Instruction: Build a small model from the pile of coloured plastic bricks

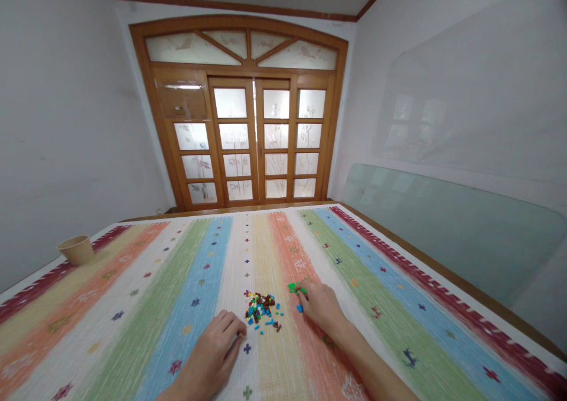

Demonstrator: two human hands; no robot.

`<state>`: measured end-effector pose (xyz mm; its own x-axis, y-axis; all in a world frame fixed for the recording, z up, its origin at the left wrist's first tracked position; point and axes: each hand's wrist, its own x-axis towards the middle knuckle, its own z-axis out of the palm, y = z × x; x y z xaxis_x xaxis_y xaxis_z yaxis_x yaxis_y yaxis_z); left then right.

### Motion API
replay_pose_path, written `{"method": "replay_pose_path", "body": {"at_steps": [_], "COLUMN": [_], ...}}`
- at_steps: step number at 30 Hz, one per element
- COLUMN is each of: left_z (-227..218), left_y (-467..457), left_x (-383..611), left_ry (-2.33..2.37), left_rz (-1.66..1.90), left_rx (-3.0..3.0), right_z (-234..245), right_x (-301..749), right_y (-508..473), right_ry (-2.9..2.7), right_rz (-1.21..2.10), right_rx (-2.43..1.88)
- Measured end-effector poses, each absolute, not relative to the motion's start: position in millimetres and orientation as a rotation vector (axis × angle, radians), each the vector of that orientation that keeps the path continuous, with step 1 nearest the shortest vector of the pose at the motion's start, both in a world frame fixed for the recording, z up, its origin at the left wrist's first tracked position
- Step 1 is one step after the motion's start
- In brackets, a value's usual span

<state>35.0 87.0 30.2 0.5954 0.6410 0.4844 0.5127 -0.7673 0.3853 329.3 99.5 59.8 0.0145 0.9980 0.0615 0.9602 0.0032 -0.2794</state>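
- The left hand (208,351) sits palm-down, its fingers loosely curled at the near edge of the pile of small plastic bricks (261,312); whether they grasp anything, I can't tell.
- The right hand (321,306) reaches forward, its fingertips bent down against a green plastic brick (293,287), just right of the pile; any grip is unclear.
- Both forearms lie low over the striped woven cloth (133,330), with the pile between the hands.
- A tan paper cup (76,250) stands tilted, well off to the left.

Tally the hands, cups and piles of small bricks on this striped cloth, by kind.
Hands: 2 (left hand, right hand)
Cups: 1 (cup)
Brick piles: 1 (brick pile)
Total: 4
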Motion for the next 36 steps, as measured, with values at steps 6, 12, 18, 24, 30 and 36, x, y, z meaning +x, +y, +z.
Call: {"method": "replay_pose_path", "body": {"at_steps": [6,12,18,24,30,36], "left_z": [29.5,25.5,26.6,28.1,26.9,26.3], "left_y": [86.9,88.7,88.7,87.8,88.4,88.4], "left_x": [34.3,33.7,33.7,33.6,33.2,33.2], "left_ry": [0.972,0.963,0.967,0.976,0.975,0.964], "left_rz": [0.908,0.912,0.9,0.868,0.859,0.872], "left_rx": [2.626,2.633,2.624,2.633,2.632,2.634], "right_z": [59.8,58.6,59.4,60.1,58.4,57.2], "right_x": [329.9,331.3,330.9,332.1,332.5,331.5], "right_y": [99.0,100.5,100.1,100.2,100.2,100.3], "right_ry": [-2.047,-2.051,-2.057,-2.058,-2.061,-2.065], "right_rz": [0.187,0.184,0.189,0.171,0.198,0.225], "right_rx": [-2.058,-2.061,-2.073,-2.085,-2.028,-2.02]}}
